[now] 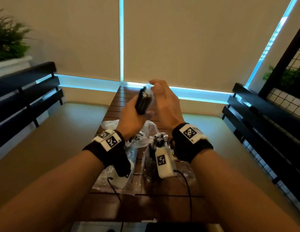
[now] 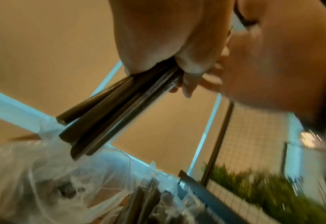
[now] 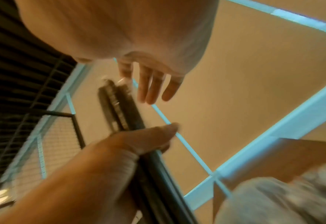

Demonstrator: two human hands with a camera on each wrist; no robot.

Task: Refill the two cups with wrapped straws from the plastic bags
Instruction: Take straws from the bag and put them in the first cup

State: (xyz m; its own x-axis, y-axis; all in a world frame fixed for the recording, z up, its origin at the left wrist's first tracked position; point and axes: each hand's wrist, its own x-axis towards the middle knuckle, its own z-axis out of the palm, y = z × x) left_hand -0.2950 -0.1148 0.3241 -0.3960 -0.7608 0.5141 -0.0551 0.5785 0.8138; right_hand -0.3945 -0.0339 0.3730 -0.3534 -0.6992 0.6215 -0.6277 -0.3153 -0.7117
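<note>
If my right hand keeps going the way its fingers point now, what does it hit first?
Most likely the top end of the bundle of wrapped straws gripped in your left hand. The right hand is open, its fingers beside the bundle's tip, though depth is unclear, so contact can't be confirmed.
</note>
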